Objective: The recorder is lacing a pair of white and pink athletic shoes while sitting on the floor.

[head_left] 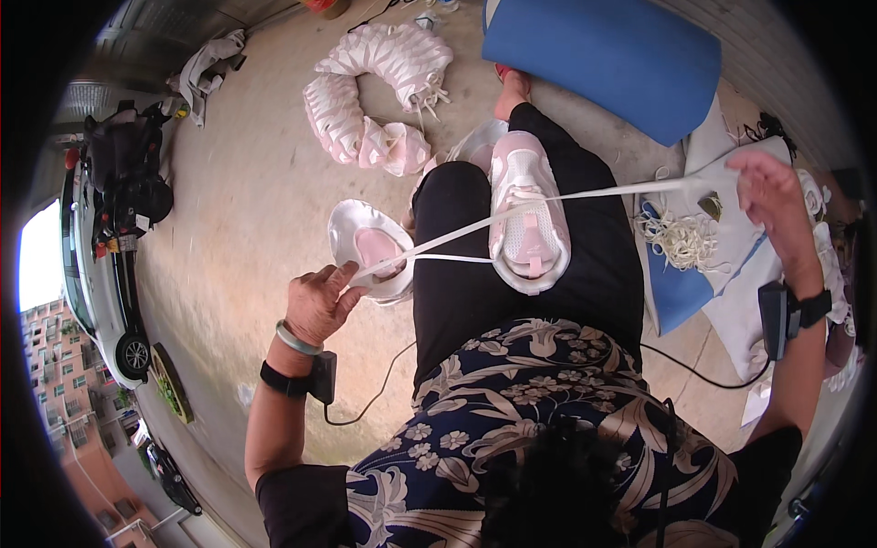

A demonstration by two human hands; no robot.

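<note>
A pink and white sneaker (531,173) lies across my lap, its toe pointing away from me. White shoelace (466,224) runs from its eyelets out to both sides, pulled tight. My left hand (322,301) is closed on the lace to the left of the sneaker, pinching it between thumb and fingers. Far out to the right, my right hand (775,196) is raised and slightly blurred, closed on the other stretch of lace. Just beyond my left hand, a second white and pink shoe (343,224) rests on the floor.
A curved row of pink-white shoes (333,114) lies on the floor ahead. A blue roll (603,64) stands at the far right. Beside my right leg, a heap of loose laces (681,239) sits on pale sheeting. A black cable (703,374) trails from my right wrist device.
</note>
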